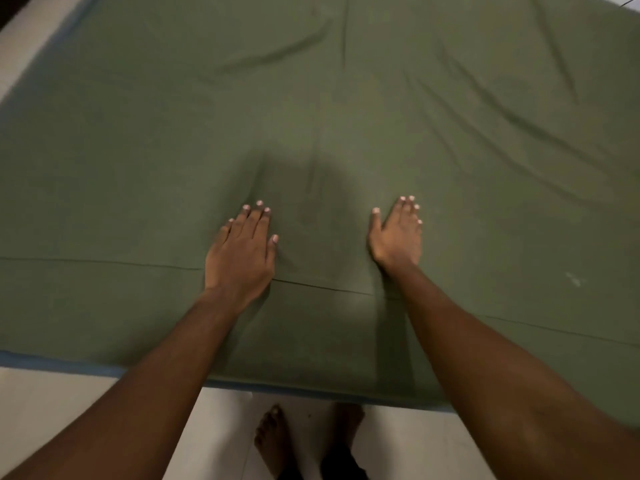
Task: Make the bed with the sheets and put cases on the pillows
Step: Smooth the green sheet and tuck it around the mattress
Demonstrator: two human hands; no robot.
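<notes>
I see my left hand (239, 251) and right hand (396, 233) flat, fingers straight, pressing the green sheet (346, 116), gripping nothing; the sheet spreads under and beyond both hands, creased beyond my right

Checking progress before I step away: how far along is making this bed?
Done: the green sheet is spread over the mattress. In hand: the left hand and right hand press flat on it near the front edge, apparently smoothing. Left: creases on the right side need flattening; no pillows or cases in view.
</notes>
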